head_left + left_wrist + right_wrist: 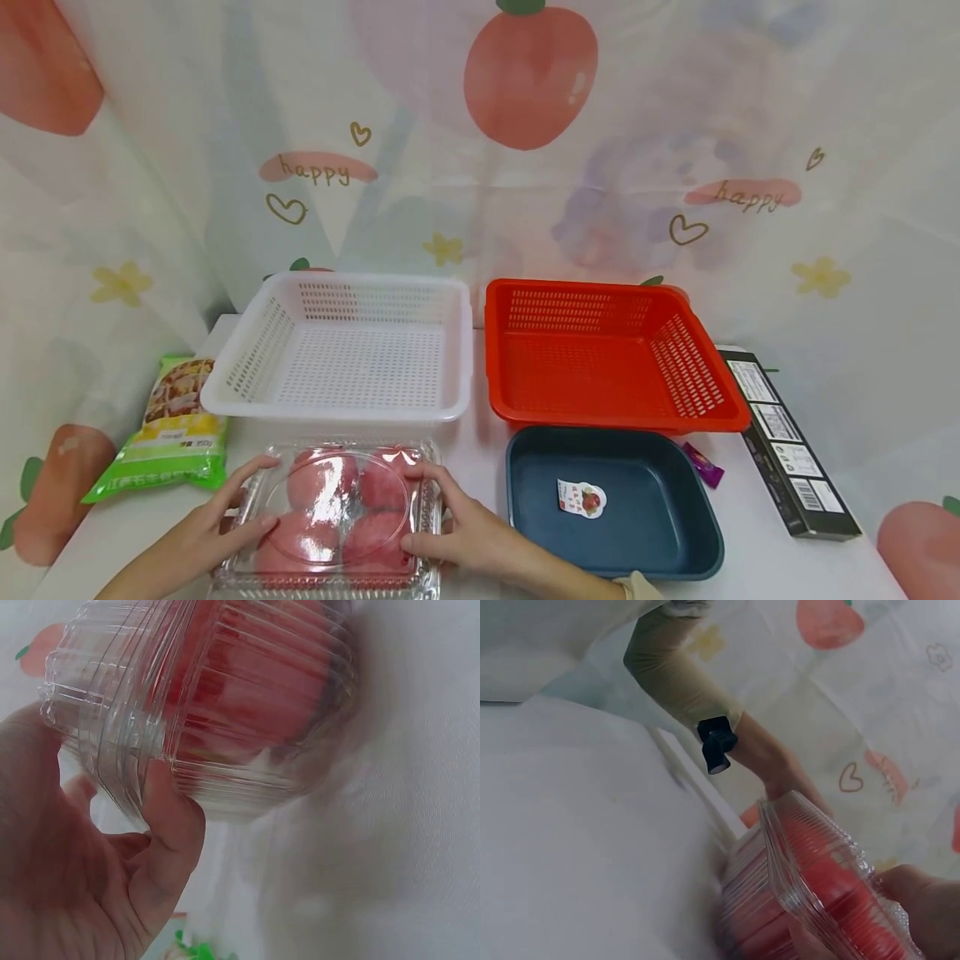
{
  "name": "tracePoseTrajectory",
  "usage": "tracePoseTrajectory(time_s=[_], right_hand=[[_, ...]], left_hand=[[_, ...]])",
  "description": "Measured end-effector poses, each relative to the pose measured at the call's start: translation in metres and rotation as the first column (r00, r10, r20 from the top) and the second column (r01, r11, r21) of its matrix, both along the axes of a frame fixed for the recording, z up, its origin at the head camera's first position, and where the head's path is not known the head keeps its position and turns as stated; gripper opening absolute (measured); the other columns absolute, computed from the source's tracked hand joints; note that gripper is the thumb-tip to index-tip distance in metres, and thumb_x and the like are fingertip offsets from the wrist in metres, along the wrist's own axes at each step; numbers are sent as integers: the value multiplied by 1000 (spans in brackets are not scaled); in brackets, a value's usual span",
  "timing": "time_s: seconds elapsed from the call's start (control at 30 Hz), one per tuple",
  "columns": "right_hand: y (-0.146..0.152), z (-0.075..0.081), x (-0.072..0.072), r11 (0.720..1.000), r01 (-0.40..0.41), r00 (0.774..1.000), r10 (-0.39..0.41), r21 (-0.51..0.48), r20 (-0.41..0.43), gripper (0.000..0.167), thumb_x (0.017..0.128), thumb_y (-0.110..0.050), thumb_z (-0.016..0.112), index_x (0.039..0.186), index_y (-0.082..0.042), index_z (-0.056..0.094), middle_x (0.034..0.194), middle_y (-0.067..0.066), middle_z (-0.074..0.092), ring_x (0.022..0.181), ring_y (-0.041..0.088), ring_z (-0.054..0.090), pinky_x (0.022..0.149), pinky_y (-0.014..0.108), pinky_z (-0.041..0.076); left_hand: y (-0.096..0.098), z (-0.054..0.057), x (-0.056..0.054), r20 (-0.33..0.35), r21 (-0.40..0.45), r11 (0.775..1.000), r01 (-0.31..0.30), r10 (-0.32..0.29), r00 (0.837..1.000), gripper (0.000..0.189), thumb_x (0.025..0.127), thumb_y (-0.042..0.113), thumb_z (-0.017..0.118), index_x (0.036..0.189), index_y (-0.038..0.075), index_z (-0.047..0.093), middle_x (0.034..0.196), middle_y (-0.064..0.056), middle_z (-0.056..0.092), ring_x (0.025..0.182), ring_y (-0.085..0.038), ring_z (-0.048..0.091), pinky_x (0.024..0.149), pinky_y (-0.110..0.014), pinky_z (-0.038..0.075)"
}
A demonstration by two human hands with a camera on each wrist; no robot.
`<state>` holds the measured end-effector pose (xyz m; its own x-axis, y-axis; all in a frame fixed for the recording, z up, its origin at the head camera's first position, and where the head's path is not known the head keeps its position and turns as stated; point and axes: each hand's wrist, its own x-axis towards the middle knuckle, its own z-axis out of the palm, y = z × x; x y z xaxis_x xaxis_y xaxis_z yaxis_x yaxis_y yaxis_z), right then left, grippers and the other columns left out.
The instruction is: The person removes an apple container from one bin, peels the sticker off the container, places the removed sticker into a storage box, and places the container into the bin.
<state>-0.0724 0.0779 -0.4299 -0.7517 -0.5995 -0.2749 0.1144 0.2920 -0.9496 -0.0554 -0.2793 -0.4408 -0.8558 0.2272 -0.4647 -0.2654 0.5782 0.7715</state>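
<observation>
A clear plastic clamshell box (348, 529) of large round red fruits (322, 481) is at the front left of the table, its lid down. My left hand (212, 536) grips the box's left side, thumb on the lid and other fingers at the edge. On the opposite side my right hand (463, 523) holds the rim the same way. The left wrist view shows the ribbed wall of the box (247, 690) with a fingertip pressed under its rim. Whether the box's base touches the table cannot be told.
Behind the box stands a white plastic basket (360, 367). To its right are a red basket (570, 379) and a dark blue tray (637, 533) with a sticker inside. A green food bag (176, 429) lies left; a purple packet (703, 464) and long black box (791, 454) lie right.
</observation>
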Motion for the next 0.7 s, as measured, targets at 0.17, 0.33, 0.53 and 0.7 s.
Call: tracePoseTrajectory(time_s=[0.17, 0.33, 0.53, 0.7], right_hand=[[2, 5, 0, 999, -12, 1000, 13, 30, -18, 62, 84, -28, 73, 133, -46, 39, 105, 6, 55, 77, 15, 64, 60, 29, 54], [7, 16, 9, 999, -25, 999, 26, 37, -35, 61, 84, -27, 74, 132, -43, 41, 103, 4, 56, 69, 12, 64, 56, 27, 54], [16, 45, 17, 999, -53, 999, 53, -7, 9, 62, 85, -25, 73, 134, -42, 38, 109, 5, 55, 66, 13, 65, 57, 28, 57], [23, 70, 16, 996, -89, 996, 89, -11, 24, 62, 86, -28, 72, 134, -42, 37, 112, 6, 53, 71, 14, 67, 62, 32, 59]], left_hand=[[2, 1, 4, -10, -14, 1000, -6, 6, 1000, 67, 98, 36, 52, 152, 28, 13, 132, -23, 46, 104, -27, 52, 75, -38, 49], [6, 7, 16, -24, -68, 998, 12, -13, 1000, 70, 96, 36, 57, 152, 27, 17, 138, -24, 41, 104, -26, 51, 74, -30, 50], [13, 29, 26, -50, -129, 991, -20, 14, 999, 71, 94, 38, 58, 151, 28, 17, 143, -27, 37, 106, -24, 55, 79, -32, 56], [18, 51, 30, -75, -153, 988, -35, 24, 997, 72, 95, 39, 58, 152, 28, 15, 144, -26, 36, 109, -25, 55, 81, -34, 55]])
